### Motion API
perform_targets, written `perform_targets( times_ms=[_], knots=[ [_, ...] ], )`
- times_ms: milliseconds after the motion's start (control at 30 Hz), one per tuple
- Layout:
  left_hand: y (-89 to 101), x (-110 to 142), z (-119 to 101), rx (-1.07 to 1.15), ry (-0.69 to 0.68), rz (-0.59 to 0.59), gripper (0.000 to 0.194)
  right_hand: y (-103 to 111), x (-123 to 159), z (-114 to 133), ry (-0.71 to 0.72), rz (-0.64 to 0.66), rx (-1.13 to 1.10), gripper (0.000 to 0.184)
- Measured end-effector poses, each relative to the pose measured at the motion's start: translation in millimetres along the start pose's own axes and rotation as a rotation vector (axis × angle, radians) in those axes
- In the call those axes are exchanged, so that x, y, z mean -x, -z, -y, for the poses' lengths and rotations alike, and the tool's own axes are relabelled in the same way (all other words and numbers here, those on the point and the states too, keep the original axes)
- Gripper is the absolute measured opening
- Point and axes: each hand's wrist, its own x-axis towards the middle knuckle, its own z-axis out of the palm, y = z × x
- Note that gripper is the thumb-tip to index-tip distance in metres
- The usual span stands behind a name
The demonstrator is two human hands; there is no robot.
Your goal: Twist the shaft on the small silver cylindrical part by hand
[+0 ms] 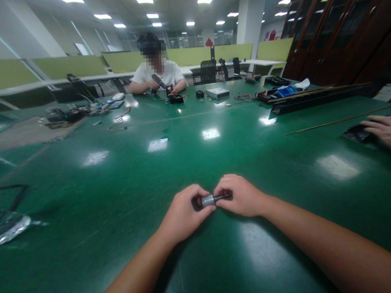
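Observation:
In the head view, low over the green table, my left hand [188, 211] is closed around a small silver-and-black cylindrical part [208, 200]. Thumb and fingers grip its left end, so that end is partly hidden. From the right, my right hand [240, 196] pinches a thin dark rod [221, 197] that lines up with the silver cylinder. Whether rod and cylinder are one piece I cannot tell. My two hands nearly touch at the fingertips.
Across the green table [189, 164] a person [157, 73] handles a dark tool over a black box [176, 99]. At right another person's hand [384, 129] rests on a dark object. Long black channels [309, 99] lie back right; electronics clutter [69, 114] back left; crumpled clear plastic [10, 230] near left.

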Motion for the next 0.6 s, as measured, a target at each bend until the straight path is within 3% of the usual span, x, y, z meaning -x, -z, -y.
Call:
perform_targets(
  times_ms=[600],
  knots=[
    [-0.4,-0.1,-0.2,-0.018,0.001,-0.001,0.017,4.2,-0.1,-0.8,-0.004,0.025,-0.014,0.006]
  ],
)
